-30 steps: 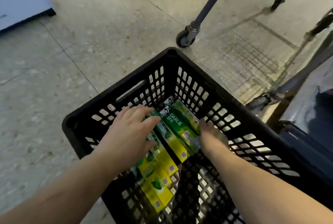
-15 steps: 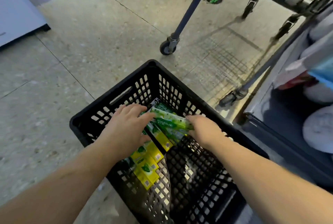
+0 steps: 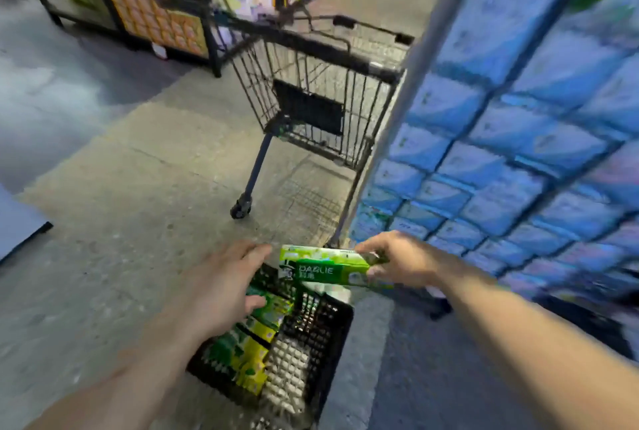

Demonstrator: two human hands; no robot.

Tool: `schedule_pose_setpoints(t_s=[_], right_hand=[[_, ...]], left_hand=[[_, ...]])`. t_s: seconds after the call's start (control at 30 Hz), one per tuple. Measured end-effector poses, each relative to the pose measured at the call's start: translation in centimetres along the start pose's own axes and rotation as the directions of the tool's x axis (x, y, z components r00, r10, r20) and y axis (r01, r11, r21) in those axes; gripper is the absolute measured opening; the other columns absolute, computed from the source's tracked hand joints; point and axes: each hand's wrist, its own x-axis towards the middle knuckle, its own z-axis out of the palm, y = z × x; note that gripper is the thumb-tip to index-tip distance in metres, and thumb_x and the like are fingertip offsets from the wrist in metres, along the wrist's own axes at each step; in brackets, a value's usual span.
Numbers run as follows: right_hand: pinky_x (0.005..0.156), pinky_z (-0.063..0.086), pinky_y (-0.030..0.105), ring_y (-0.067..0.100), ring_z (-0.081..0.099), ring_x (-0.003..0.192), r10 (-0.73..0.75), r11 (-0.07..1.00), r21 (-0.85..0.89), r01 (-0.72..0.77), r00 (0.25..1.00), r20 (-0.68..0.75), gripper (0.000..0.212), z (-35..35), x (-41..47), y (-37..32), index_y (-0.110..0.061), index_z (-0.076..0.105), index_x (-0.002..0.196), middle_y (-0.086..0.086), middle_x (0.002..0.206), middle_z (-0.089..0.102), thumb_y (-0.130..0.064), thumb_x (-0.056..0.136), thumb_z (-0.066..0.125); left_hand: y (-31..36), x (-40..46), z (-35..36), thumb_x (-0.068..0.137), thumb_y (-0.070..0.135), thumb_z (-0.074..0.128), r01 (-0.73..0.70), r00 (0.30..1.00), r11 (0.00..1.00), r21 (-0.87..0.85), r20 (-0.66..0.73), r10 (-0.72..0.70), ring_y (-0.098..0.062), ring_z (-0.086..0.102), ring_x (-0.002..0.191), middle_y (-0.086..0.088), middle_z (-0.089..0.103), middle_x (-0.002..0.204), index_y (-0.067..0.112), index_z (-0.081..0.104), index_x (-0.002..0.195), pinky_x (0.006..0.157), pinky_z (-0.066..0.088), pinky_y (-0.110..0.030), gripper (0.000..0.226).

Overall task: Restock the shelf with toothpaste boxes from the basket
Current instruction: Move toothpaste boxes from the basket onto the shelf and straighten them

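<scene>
**Clerk:** Setting, please.

**Me:** Shop aisle, speckled stone floor (image 3: 145,187), blurred all over by head motion. Item one: my right hand (image 3: 397,262), fingers and thumb curled round the right end of a green toothpaste box (image 3: 325,268). Box lies roughly level, long side facing me, lettering "DARLIE" legible, held in the air above the far rim of the basket.

**Clerk:** And the other hand?

**Me:** Item two: my left hand (image 3: 221,291), just left of the held box, palm down, fingers loosely spread and holding nothing. Its fingertips come near the box's left end; whether they touch it I cannot tell.

**Clerk:** Below the hands?

**Me:** Item three: black plastic basket (image 3: 332,336), lattice walls, standing on the floor under both hands. Item four: remaining toothpaste boxes (image 3: 254,343), green and yellow, lying along the basket's left side beneath my left palm. Count not readable through the blur.

**Clerk:** Further out?

**Me:** Item five: shelf (image 3: 501,153), right of my right hand and rising above it, packed with rows of blue packs. Item six: wire shopping trolley (image 3: 311,90), beyond the hands, beside the shelf's end post. Item seven: display racks (image 3: 148,7), far back left, orange and pastel goods, detail too smeared to list.
</scene>
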Motion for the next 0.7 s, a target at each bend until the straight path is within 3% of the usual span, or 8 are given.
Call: schedule_pose_setpoints(t_s=[0.1,0.2,0.27,0.33,0.43,0.57,0.7], right_hand=[[0.082,0.047,0.031,0.018,0.064,0.096,0.044,0.997,-0.055,-0.047,0.997,-0.060,0.033,-7.1,-8.8,-1.1,-0.016,0.066,0.115,0.005,0.107,0.070,-0.026,0.084,0.069],[0.085,0.043,0.023,0.010,0.059,0.099,0.099,0.989,-0.090,-0.116,0.979,-0.176,0.042,-12.5,-17.8,-1.2,-0.021,0.061,0.127,-0.001,0.116,0.066,-0.025,0.086,0.068],[0.079,0.039,0.018,0.004,0.054,0.093,0.177,0.978,-0.063,-0.200,0.950,-0.259,0.045,-14.7,-24.0,-0.4,-0.024,0.058,0.129,-0.006,0.110,0.065,-0.028,0.086,0.068],[0.074,0.036,0.017,0.004,0.052,0.088,0.246,0.964,-0.014,-0.266,0.909,-0.336,0.046,-15.9,-30.1,0.9,-0.026,0.058,0.129,-0.012,0.099,0.059,-0.031,0.085,0.070],[0.076,0.037,0.020,0.007,0.055,0.092,0.317,0.940,0.024,-0.342,0.842,-0.436,0.045,-16.0,-39.0,3.5,-0.028,0.059,0.128,-0.015,0.100,0.058,-0.034,0.084,0.070],[0.087,0.043,0.024,0.010,0.055,0.113,0.395,0.906,0.091,-0.414,0.745,-0.538,0.043,-14.3,-50.6,7.5,-0.030,0.058,0.129,-0.015,0.125,0.058,-0.031,0.087,0.067],[0.093,0.047,0.030,0.010,0.055,0.113,0.470,0.864,0.178,-0.471,0.627,-0.621,0.041,-12.4,-62.0,11.6,-0.036,0.057,0.126,-0.013,0.132,0.056,-0.031,0.087,0.068]], left_hand=[[6.0,-0.4,-9.3,0.068,0.047,0.077,-0.156,0.986,0.986,0.057,-0.054,0.159,-0.024,0.045,0.125,-0.001,0.046,0.139,0.028,0.039,0.141,0.103,0.036,-0.033,0.085],[12.2,-0.6,-16.6,0.051,0.049,0.086,-0.311,0.926,0.929,0.199,-0.155,0.343,-0.026,0.058,0.110,-0.005,0.060,0.124,0.021,0.052,0.131,0.093,0.047,-0.036,0.091],[16.8,-0.9,-20.0,0.037,0.049,0.089,-0.385,0.869,0.884,0.267,-0.219,0.444,-0.026,0.066,0.095,-0.005,0.067,0.109,0.018,0.060,0.120,0.080,0.054,-0.037,0.094],[21.9,-1.6,-22.5,0.039,0.052,0.087,-0.455,0.811,0.833,0.315,-0.241,0.534,-0.025,0.065,0.097,-0.003,0.066,0.110,0.017,0.060,0.121,0.082,0.054,-0.038,0.093],[30.0,-3.6,-24.4,0.054,0.057,0.080,-0.518,0.734,0.777,0.358,-0.280,0.618,-0.025,0.059,0.108,0.000,0.061,0.119,0.020,0.053,0.130,0.090,0.048,-0.038,0.089],[40.6,-6.7,-24.2,0.053,0.054,0.082,-0.592,0.658,0.714,0.375,-0.287,0.696,-0.026,0.059,0.108,-0.001,0.061,0.120,0.020,0.053,0.131,0.090,0.048,-0.037,0.089],[51.2,-10.0,-23.2,0.054,0.053,0.083,-0.677,0.559,0.652,0.340,-0.338,0.757,-0.027,0.059,0.110,0.000,0.060,0.120,0.020,0.053,0.131,0.092,0.048,-0.037,0.089]])
